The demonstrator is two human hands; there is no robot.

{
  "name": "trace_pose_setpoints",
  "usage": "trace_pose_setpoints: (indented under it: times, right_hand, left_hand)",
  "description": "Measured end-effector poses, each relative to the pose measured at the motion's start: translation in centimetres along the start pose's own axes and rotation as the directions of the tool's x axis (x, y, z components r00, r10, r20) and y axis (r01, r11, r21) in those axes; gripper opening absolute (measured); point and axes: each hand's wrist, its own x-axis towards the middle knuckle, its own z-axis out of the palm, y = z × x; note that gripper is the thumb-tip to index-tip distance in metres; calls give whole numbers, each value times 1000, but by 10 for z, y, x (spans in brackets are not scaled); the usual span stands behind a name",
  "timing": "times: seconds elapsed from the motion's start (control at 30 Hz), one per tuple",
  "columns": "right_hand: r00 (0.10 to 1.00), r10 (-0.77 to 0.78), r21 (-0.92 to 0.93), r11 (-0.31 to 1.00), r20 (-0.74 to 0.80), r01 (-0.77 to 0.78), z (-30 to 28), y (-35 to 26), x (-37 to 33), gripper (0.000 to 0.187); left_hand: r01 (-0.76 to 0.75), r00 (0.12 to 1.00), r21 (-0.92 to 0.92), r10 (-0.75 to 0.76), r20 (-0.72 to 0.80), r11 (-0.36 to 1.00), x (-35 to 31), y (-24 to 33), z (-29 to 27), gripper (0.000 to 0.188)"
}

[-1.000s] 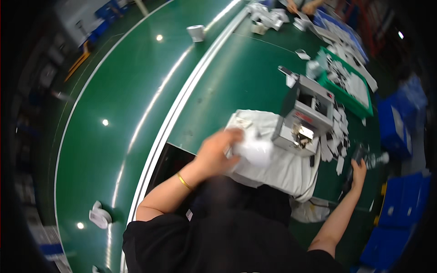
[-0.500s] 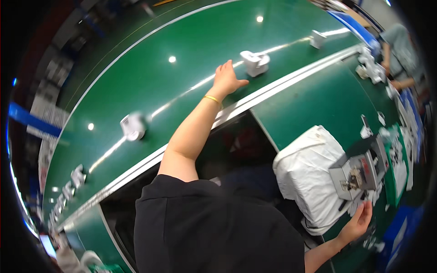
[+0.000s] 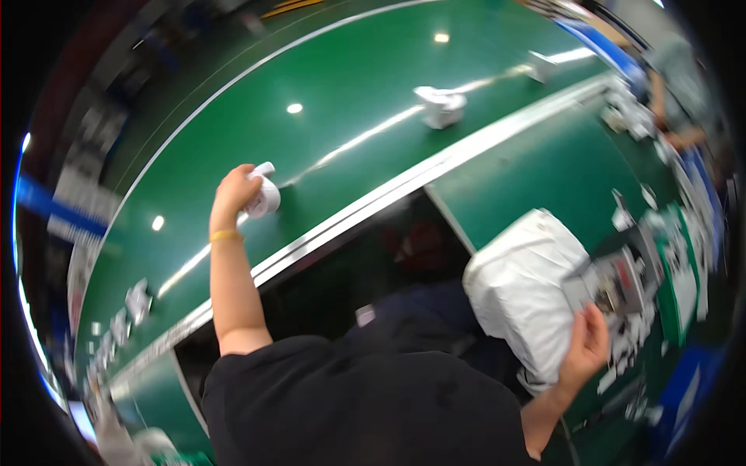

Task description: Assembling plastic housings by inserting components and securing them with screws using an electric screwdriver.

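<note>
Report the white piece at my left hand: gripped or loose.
Gripped, it appears: your left hand curls over the white piece; the thumb is unclear.

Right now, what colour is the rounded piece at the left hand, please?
White; the rounded piece at the left hand shows best in the head view.

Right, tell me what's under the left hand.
Under the left hand, a white piece with a rounded body shows against the green surface. The part that the hand covers cannot be seen, nor can the piece's underside.
</note>
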Motion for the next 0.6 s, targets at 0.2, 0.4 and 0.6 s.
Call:
trace_pose_setpoints:
  times: [0.2, 0.4, 0.6]
  right_hand:
    - [972, -205, 48, 978, 111, 201, 50, -40, 1, 43]
    - [959, -253, -103, 965, -127, 241, 34, -24, -14, 90]
    - [876, 478, 598, 684, 67, -419, -47, -16, -18, 53]
  left_hand:
    - [-166, 710, -959, 702, 46, 230, -132, 232, 62, 45]
    - [753, 73, -595, 863, 499, 281, -278, 330, 151, 62]
    - [-370, -329, -920, 944, -1, -130, -290, 347, 159, 107]
